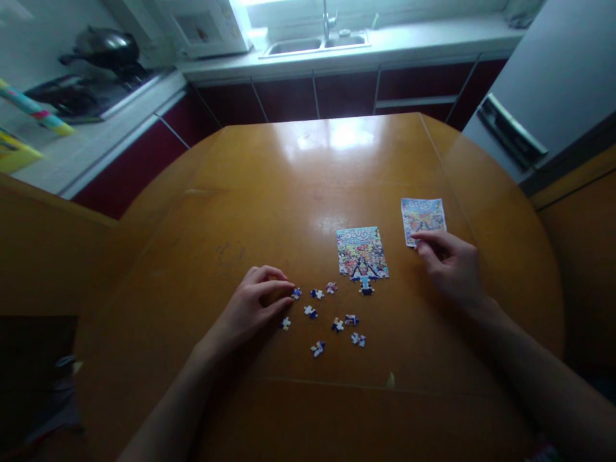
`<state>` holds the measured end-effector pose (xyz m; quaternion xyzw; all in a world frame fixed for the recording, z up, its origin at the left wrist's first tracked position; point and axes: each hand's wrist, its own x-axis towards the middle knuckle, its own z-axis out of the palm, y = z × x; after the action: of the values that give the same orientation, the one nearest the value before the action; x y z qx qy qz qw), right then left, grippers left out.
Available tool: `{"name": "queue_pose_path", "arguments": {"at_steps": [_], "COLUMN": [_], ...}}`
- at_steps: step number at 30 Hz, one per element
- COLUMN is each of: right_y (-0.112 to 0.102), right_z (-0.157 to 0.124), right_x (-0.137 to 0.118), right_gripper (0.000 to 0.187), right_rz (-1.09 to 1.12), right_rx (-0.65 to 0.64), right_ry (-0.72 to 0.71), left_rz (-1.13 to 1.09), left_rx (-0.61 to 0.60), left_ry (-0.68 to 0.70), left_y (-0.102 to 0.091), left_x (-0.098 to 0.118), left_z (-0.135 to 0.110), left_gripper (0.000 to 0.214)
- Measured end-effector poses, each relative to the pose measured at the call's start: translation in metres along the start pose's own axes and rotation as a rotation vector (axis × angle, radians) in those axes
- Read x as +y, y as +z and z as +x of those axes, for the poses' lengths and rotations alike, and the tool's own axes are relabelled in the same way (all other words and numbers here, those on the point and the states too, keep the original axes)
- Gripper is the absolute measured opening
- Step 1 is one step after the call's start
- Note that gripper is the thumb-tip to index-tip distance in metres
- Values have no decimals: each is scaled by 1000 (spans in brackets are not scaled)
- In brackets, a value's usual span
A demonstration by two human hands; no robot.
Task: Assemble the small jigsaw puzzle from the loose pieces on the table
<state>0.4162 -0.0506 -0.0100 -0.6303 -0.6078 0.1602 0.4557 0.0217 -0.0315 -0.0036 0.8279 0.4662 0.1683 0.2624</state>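
Observation:
My left hand (257, 298) rests low over the table, thumb and index finger closed about a small blue-and-white puzzle piece (297, 294) at their tips. My right hand (447, 263) has its thumb and index finger pinched at the lower left of a printed picture sheet (424, 215); whether they grip the sheet or a small piece is unclear. Between the hands lies a partly joined jigsaw puzzle (362, 251), with a joined dark-and-blue piece (366, 287) jutting from its bottom edge. Several loose pieces lie near my left hand, among them a white-and-blue one (310, 312) and a pinkish one (331, 287).
The wooden table (269, 192) has rounded ends. Beyond it run a counter with a double sink (317, 45) and a microwave (206, 25). A pot (106, 48) stands on the stove at left; a fridge (539, 83) is at right.

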Motion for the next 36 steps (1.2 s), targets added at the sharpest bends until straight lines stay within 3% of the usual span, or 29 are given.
{"name": "queue_pose_path", "arguments": {"at_steps": [4,9,14,21,32,36], "right_y": [2,14,28,24,29,18], "right_z": [-7,-29,-44,-42,-45,-33], "right_x": [-15,-42,-50,-50,-54,-44], "right_gripper": [15,16,13,18,10,8], "right_rz": [67,112,16,-25,-75,-89], "right_rx": [-201,-651,-859,-975,-973,-828], "right_ry": [-217,-566,-654,-635,-686,-579], "left_rz": [24,34,13,-65,4,4], "left_rx": [6,20,-18,-206,-78,-72], "left_ry": [17,14,105,255,264,262], "left_y": [1,0,0,5,10,10], "left_x": [0,3,18,36,32,30], "left_z": [0,0,-4,-8,-4,-3], "left_gripper": [18,17,9,14,16,16]}}
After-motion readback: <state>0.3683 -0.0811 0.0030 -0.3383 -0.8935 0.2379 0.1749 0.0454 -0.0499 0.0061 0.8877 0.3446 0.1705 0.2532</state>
